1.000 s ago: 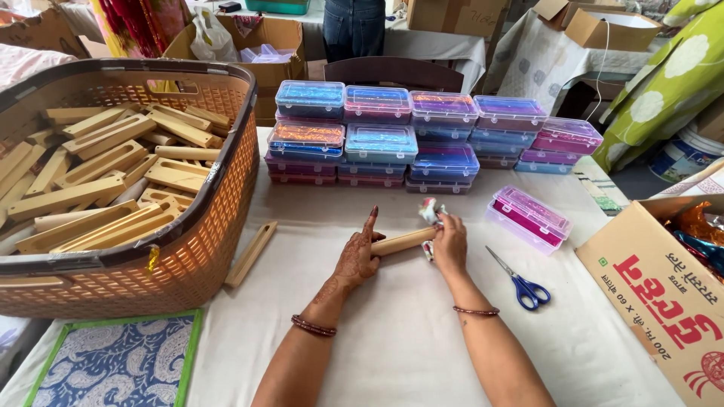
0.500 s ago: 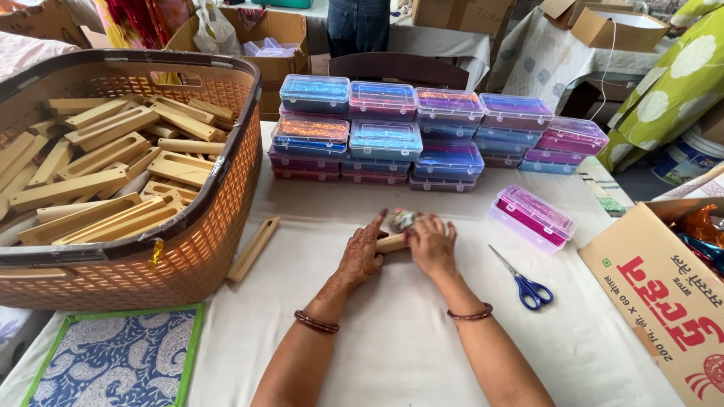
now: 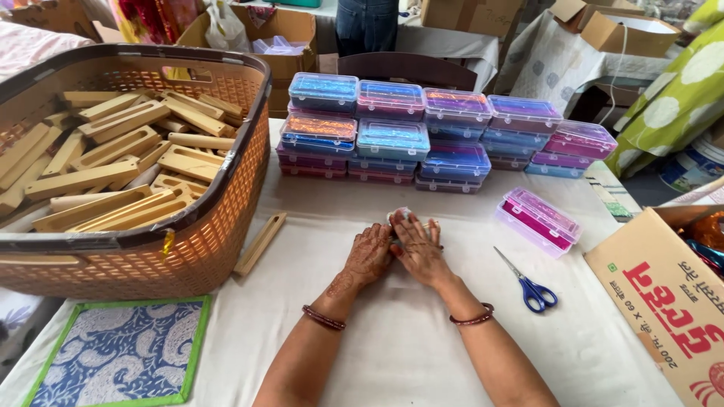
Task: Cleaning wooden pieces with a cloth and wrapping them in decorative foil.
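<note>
- Pressing both hands down on the small wooden piece [image 3: 411, 226], I keep it flat on the white table cloth [image 3: 392, 332], just in front of the stacked plastic boxes [image 3: 392, 139].
- My left hand [image 3: 368, 255] lies mostly flat, fingers stretched forward; it covers the near end of the piece, and I cannot tell if the fingers really grip it.
- My right hand [image 3: 419, 249] is curved over the top, fingers bent around the piece and a bit of pale wrapping [image 3: 400, 215].
- To do this well, I think I should hold the piece firmly with one hand and work with the other, so it does not roll.
- The scissors [image 3: 528, 283] are near my right hand, but not touching.
- The spare wooden strip [image 3: 260, 243] lies beside the basket [image 3: 219, 226], well apart from my hands.
- The pink box [image 3: 537, 218] stands alone at the right.
</note>
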